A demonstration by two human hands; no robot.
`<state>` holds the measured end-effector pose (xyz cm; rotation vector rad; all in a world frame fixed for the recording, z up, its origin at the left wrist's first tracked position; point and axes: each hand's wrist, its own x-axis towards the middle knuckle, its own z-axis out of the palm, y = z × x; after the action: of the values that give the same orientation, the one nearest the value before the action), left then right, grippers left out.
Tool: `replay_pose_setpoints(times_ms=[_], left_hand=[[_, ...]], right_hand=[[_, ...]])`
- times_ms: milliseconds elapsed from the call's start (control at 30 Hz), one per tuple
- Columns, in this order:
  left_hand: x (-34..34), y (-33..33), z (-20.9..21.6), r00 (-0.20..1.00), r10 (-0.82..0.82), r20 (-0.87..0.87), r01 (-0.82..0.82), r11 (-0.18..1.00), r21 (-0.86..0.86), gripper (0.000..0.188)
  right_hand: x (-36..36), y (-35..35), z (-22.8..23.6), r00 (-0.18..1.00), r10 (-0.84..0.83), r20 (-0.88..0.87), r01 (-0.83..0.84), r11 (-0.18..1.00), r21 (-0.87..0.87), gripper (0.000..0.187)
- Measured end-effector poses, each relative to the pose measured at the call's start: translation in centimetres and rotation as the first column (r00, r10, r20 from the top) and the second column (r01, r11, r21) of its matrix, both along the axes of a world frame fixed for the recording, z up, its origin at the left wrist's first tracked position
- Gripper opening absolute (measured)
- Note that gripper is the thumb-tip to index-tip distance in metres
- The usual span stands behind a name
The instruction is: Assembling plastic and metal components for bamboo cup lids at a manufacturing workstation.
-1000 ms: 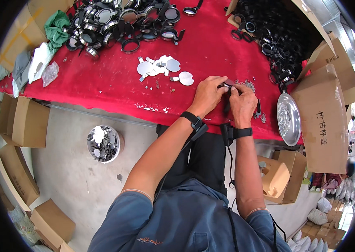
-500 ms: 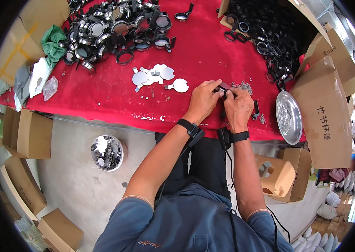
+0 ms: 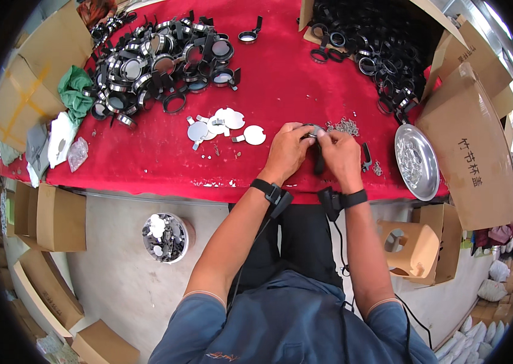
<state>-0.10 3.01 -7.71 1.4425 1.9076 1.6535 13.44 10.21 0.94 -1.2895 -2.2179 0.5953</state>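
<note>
Both my hands meet at the near part of the red-covered table (image 3: pixel 280 79). Between my left hand (image 3: pixel 286 151) and my right hand (image 3: pixel 338 155) is a round dark lid (image 3: pixel 313 130) with a grey face, gripped by thumbs and fingers of both. Its black handle (image 3: pixel 319 164) points down toward me. My fingers hide most of the rim. Left of my hands lie several flat silver discs with tabs (image 3: pixel 254 134). Just beyond my right hand is a heap of tiny metal pieces (image 3: pixel 345 126), and a loose black handle (image 3: pixel 366 156) lies to its right.
A big pile of black-and-silver lids (image 3: pixel 138 68) covers the far left. At the far right, an opened carton spills black ring-shaped parts (image 3: pixel 384 45). A round metal tray (image 3: pixel 431 189) leans by a cardboard box (image 3: pixel 469 158). On the floor stand a bucket (image 3: pixel 189 233) of scraps and an orange-tan stool (image 3: pixel 417 249).
The lid has turned in my fingers: its grey face now shows where a dark, reddish one was. My head view has shifted slightly, and both hands stay on the lid.
</note>
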Motion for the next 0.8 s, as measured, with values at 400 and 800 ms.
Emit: replay_pose_setpoints(times_ms=[400, 800], left_hand=[[1.4, -3.3, 3.2, 0.831, -0.208, 0.515, 0.083, 0.964, 0.254, 0.043], [-2.0, -2.5, 4.2, 0.968, 0.110, -0.227, -0.142, 0.981, -0.132, 0.049]], right_hand=[[2.1, -0.1, -2.2, 0.787, -0.179, -0.591, -0.320, 0.700, -0.639, 0.027], [-3.8, 1.1, -6.3, 0.842, -0.293, -0.453, -0.054, 0.789, -0.612, 0.052]])
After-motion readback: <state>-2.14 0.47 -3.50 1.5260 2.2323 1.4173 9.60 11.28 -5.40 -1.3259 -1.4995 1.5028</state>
